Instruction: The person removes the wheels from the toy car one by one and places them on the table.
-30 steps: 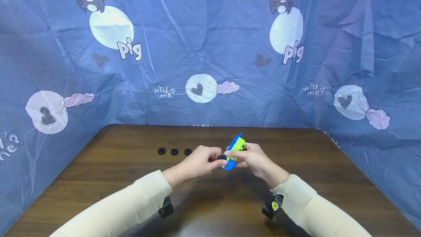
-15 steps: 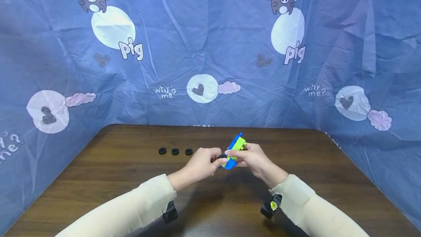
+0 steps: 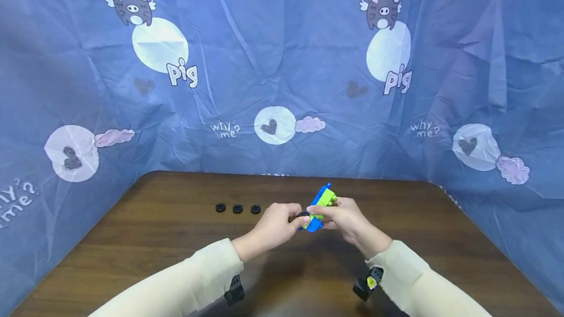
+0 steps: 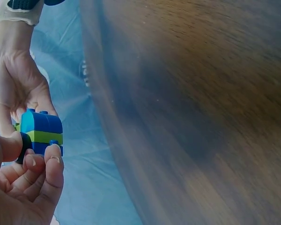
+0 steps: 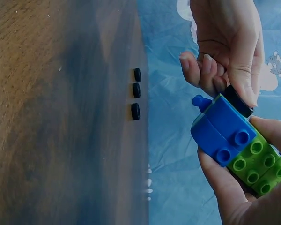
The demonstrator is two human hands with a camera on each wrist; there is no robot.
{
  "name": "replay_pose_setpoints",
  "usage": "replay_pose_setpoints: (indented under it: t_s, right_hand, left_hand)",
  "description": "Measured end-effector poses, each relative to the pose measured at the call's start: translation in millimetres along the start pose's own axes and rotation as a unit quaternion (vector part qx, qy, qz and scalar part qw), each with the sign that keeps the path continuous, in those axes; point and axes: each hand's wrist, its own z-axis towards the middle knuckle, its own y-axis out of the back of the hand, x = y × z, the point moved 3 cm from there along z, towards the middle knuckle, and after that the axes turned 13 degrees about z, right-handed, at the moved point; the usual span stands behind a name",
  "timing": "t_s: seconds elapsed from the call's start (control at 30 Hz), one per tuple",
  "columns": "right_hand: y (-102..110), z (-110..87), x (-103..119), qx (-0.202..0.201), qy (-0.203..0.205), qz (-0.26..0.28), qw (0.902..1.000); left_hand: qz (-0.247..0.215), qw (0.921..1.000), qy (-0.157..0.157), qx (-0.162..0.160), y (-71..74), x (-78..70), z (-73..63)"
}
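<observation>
My right hand [image 3: 352, 221] grips a toy vehicle body [image 3: 325, 198] built from blue and lime green bricks, tilted above the table. With thumb and fingers, my left hand [image 3: 275, 224] pinches a black toy wheel [image 5: 238, 101] against the body's side. In the right wrist view, studs show on the green and blue bricks [image 5: 220, 126], and a blue knob [image 5: 201, 101] sticks out at the corner. The left wrist view shows the wheel [image 4: 23, 145] edge-on, under my left thumb. Whether it is fixed on an axle is hidden.
Three more black wheels [image 3: 238, 209] lie in a row on the brown wooden table [image 3: 167, 238], left of the hands. A blue printed cloth [image 3: 282, 62] hangs behind the table's far edge. Small cameras [image 3: 235, 290] are worn at both wrists.
The head view has tilted up slightly, so the scene sits a little lower and further right. Both hands keep their hold on the wheel and the vehicle body, with only slight finger movement.
</observation>
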Motion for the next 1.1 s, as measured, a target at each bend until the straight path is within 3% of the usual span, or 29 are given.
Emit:
replay_pose_setpoints:
  t_s: [0.53, 0.73, 0.87, 1.1]
  right_hand:
    - [-2, -2.5, 5, -0.026, 0.009, 0.016, 0.9995]
    - [0, 1.3, 6, -0.024, 0.004, 0.031, 0.9992]
    - [0, 3.1, 4, -0.016, 0.001, 0.041, 0.999]
    - [7, 3.3, 1, 0.005, -0.01, 0.058, 0.9983]
  left_hand:
    - [0.009, 0.9995, 0.021, -0.024, 3.6, -6.2, 2.1]
    - [-0.035, 0.9988, 0.023, 0.026, 8.6, -4.8, 4.7]
    - [-0.07, 0.9962, 0.03, 0.041, 8.5, 1.5, 3.3]
    - [-0.138, 0.9895, 0.043, 0.003, 15.8, 10.6, 2.5]
